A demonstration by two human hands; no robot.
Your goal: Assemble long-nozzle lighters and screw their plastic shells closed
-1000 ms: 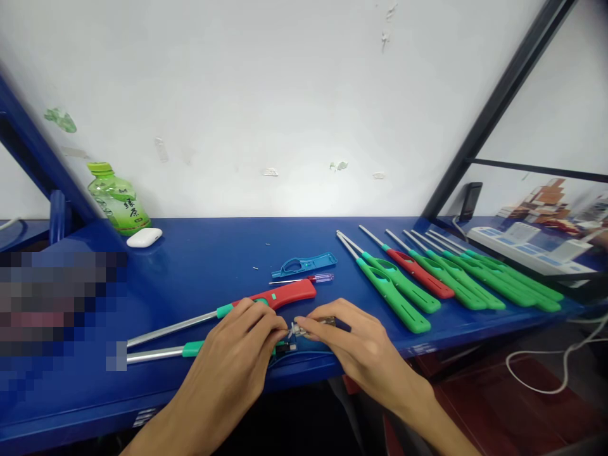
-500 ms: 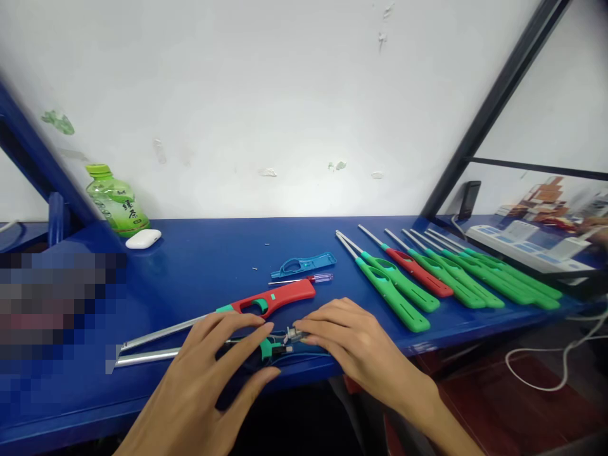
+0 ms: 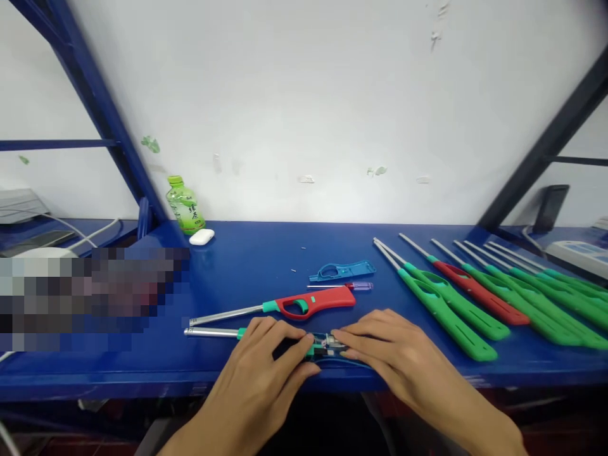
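Note:
An opened blue gas lighter (image 3: pixel 324 361) lies near the table's front edge, its metal tube (image 3: pixel 212 332) pointing left and its inner parts exposed. My left hand (image 3: pixel 270 364) is closed over its middle, thumb and fingertips pinching around the green trigger. My right hand (image 3: pixel 392 342) is closed at the handle end, its fingertips on a clear fuel tank (image 3: pixel 334 342) with a metal valve end; the palm hides the rest. Just behind lies a whole red gas lighter (image 3: pixel 332 300). Beyond it are a screwdriver (image 3: pixel 362 286) with a clear purple handle and a loose blue half-shell (image 3: pixel 349 271).
Several green gas lighters (image 3: pixel 456 307) and one red lighter (image 3: pixel 479 294) lie in a row at right. Small screws (image 3: pixel 293 270) lie behind the half-shell. A green tea bottle (image 3: pixel 186 208) and a white earbud case (image 3: pixel 202 237) stand at back left, by the shelf frame.
The view has swung left, so the table contents sit further right. My left fingertips have closed onto the lighter's trigger area. The tank in my right hand has come down into the lighter body.

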